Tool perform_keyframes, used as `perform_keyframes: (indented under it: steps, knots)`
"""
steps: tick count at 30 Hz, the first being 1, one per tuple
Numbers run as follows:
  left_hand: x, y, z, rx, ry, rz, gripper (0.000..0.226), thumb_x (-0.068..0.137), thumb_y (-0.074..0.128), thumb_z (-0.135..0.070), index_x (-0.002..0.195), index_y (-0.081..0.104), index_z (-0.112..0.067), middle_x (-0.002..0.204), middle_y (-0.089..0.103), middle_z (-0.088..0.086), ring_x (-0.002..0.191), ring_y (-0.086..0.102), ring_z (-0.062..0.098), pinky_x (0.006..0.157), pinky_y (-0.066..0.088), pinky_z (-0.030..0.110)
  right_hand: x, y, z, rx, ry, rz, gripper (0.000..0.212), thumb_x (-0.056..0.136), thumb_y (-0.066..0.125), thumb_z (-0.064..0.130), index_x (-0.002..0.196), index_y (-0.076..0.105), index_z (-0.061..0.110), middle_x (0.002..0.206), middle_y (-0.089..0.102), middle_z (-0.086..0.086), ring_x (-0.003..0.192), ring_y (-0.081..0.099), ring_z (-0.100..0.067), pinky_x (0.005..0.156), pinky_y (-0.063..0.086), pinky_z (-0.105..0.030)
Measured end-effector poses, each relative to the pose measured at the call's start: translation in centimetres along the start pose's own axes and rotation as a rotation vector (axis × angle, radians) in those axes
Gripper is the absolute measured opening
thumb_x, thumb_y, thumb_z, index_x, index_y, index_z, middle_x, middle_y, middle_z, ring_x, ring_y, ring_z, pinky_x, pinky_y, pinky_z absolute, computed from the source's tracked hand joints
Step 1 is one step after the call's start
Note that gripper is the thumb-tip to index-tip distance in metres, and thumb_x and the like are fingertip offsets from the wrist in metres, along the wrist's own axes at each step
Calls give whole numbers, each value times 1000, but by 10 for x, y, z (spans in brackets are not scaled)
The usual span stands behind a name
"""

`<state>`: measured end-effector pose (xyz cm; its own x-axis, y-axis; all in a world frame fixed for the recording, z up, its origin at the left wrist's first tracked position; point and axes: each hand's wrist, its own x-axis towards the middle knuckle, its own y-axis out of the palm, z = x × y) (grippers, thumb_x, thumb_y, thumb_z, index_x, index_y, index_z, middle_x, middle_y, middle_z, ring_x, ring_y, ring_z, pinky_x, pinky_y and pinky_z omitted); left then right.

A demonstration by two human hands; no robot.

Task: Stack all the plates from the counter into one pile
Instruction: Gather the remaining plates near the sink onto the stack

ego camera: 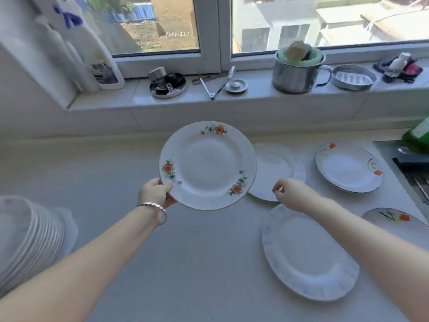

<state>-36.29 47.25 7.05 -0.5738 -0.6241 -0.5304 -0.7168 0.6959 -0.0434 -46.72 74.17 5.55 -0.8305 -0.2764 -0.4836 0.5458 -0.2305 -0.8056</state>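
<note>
My left hand [155,192] pinches the floral plate [207,165] by its near-left rim above the counter [162,252], my right hand [290,192] loosely curled, empty; best kept level, then centred on the near-left pile [27,238].

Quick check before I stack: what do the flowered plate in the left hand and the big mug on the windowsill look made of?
The flowered plate is likely glazed ceramic or porcelain: glossy white face, printed orange flowers, thin gold-looking rim. The left hand grips its edge. The mug is metal, probably stainless steel: grey reflective wall and handle.
</note>
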Motion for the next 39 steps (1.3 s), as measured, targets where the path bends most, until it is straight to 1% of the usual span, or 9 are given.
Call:
perform_keyframes:
  steps: [3,7,14,17,21,26,29,36,39]
  knots:
    - [2,-76,-5,-78,-4,-77,28,94,44,5,72,54,-9,74,58,8,61,57,18,53,59,26,-2,25,66,-89,-95,17,32,95,39,18,119,60,12,124,61,-8,112,56,-27,81,43,-28]
    - [5,-191,-10,-191,1,-156,27,94,44,4,73,55,-9,69,63,7,59,61,18,37,53,20,-8,69,155,-181,-223,26,31,93,40,19,115,63,15,121,64,-7,108,60,-27,83,47,-30]
    - [4,-376,-11,-236,50,-309,26,89,49,6,72,58,-10,42,66,-3,34,62,8,34,51,20,-25,139,296,-274,-333,41,30,93,41,21,114,62,19,117,65,-4,106,61,-24,84,48,-30]
    - [7,-428,-10,-228,47,-367,19,88,51,7,79,60,-6,61,66,8,40,64,14,33,50,19,-30,158,337,-265,-354,43,28,92,42,20,111,63,17,115,65,-5,102,62,-25,82,48,-30]
    - [14,-464,-2,-278,3,-399,14,89,49,8,92,59,-1,74,58,9,33,61,12,29,47,20,-38,177,372,-294,-374,57,28,93,43,21,111,63,18,115,66,-4,101,62,-24,81,48,-28]
    - [30,-481,10,-353,-67,-422,27,90,47,9,115,56,6,62,62,9,59,56,23,30,50,23,-36,189,397,-299,-387,74,27,92,42,20,108,63,19,111,67,-4,98,64,-24,82,51,-30]
    - [38,-487,13,-333,-103,-443,31,90,48,9,120,54,12,73,59,9,63,54,23,31,51,25,-32,193,406,-291,-389,86,26,92,42,20,107,63,19,108,68,-3,90,63,-22,79,51,-29]
    - [48,-492,5,-219,-151,-460,10,89,49,10,86,58,7,76,60,13,58,57,24,29,49,25,-24,196,413,-236,-391,125,16,90,40,18,87,54,24,103,69,-3,76,58,-20,68,46,-25]
    - [50,-492,-1,-121,-203,-468,22,88,46,13,70,52,1,72,57,12,54,58,25,26,47,25,-21,196,409,-236,-382,141,17,90,39,18,87,54,24,104,69,-3,77,58,-19,69,47,-26]
